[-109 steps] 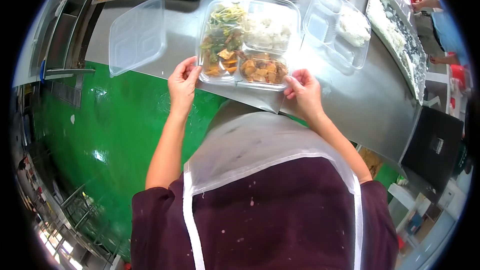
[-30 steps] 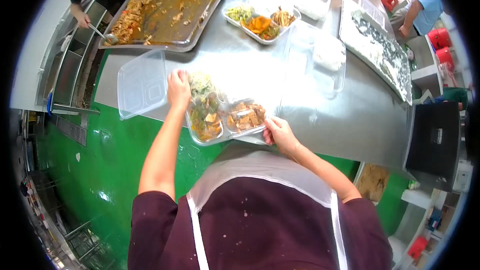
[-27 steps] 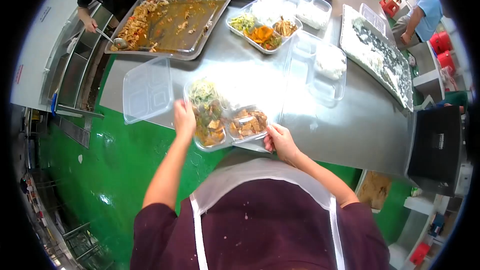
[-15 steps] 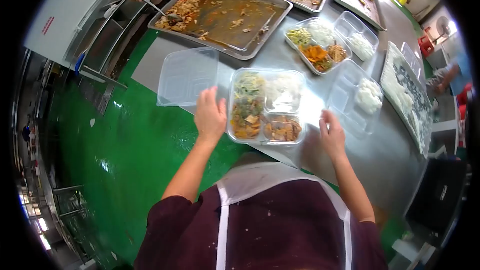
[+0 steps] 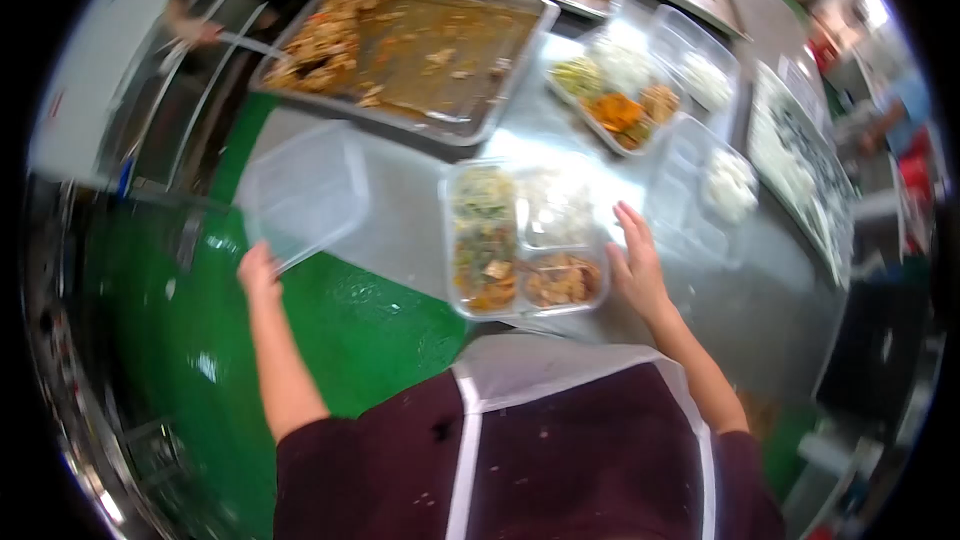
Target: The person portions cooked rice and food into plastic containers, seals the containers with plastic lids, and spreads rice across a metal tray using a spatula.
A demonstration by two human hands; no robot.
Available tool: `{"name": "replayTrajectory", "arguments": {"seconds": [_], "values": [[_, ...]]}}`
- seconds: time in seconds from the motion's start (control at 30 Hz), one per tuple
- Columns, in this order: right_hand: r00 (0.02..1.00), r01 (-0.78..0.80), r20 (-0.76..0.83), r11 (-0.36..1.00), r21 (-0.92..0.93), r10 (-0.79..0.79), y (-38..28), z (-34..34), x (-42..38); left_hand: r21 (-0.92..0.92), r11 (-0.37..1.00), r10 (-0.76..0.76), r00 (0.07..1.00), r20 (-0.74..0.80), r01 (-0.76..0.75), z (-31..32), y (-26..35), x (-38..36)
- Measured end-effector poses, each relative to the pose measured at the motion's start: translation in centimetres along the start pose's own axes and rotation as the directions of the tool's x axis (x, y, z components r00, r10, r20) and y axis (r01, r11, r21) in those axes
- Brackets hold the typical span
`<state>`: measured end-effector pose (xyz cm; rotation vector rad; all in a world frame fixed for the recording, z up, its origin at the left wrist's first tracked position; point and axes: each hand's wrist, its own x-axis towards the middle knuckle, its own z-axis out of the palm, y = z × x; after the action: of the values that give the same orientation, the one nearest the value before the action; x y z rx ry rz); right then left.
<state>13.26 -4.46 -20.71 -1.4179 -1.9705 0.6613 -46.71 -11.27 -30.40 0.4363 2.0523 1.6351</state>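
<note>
The left hand (image 5: 260,273) has moved to frame left, pinching the plastic lid (image 5: 308,185) by a corner. The right hand (image 5: 638,265), loosely open and empty, is beside the filled meal box (image 5: 519,225) mid-frame.

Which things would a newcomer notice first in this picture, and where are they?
Probably the filled meal box at the edge of the metal table, the open right hand beside it. Next, the bright green floor at lower left, beneath the left hand, which holds a clear plastic lid.
</note>
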Motion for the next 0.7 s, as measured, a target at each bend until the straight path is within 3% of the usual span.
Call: {"name": "replayTrajectory", "arguments": {"seconds": [0.07, 0.13, 0.23, 0.27, 0.33, 0.37, 0.47, 0.57, 0.6, 0.7], "values": [[0.999, -0.017, 0.038, 1.000, 0.013, 0.017, 0.1, -1.5, -0.6, -0.066, 0.990, 0.125, 0.992, 0.007, -0.124, -2.1, 2.8, -0.3], [0.967, -0.194, 0.204, 0.956, 0.220, 0.149, -0.6, -2.8, -1.0, -0.044, 0.974, 0.225, 0.964, 0.141, -0.221, -0.5, 7.8, -3.3], [0.986, -0.099, 0.155, 0.973, 0.207, 0.067, -2.0, -5.0, -0.5, 0.032, 0.912, 0.380, 0.873, 0.306, -0.408, 8.2, 15.3, -12.1], [0.996, -0.080, 0.001, 0.948, 0.307, 0.084, -2.4, -5.9, -0.2, 0.007, 0.813, 0.525, 0.740, 0.420, -0.582, 11.3, 17.4, -15.3], [0.951, 0.023, -0.279, 0.869, 0.495, 0.134, -3.5, -7.1, 1.0, -0.002, 0.843, 0.479, 0.749, 0.458, -0.538, 17.7, 20.1, -20.2], [0.936, -0.027, -0.277, 0.830, 0.557, 0.217, -3.8, -7.7, 1.2, -0.079, 0.825, 0.507, 0.671, 0.540, -0.560, 20.2, 21.3, -22.6], [0.870, -0.144, -0.270, 0.737, 0.661, 0.412, -3.6, -9.6, 0.2, -0.342, 0.840, 0.527, 0.490, 0.694, -0.420, 26.7, 22.1, -26.7], [0.849, -0.224, -0.103, 0.530, 0.818, 0.518, -2.6, -12.0, -3.6, -0.357, 0.873, 0.475, 0.414, 0.777, -0.332, 30.6, 23.0, -30.7], [0.816, -0.076, -0.246, 0.518, 0.852, 0.524, -2.6, -12.3, -4.6, -0.350, 0.894, 0.439, 0.394, 0.808, -0.278, 31.7, 22.7, -31.8], [0.725, 0.183, -0.463, 0.505, 0.843, 0.509, -2.4, -15.6, -7.4, -0.324, 0.931, 0.360, 0.272, 0.892, -0.169, 35.1, 20.5, -34.6]]}}
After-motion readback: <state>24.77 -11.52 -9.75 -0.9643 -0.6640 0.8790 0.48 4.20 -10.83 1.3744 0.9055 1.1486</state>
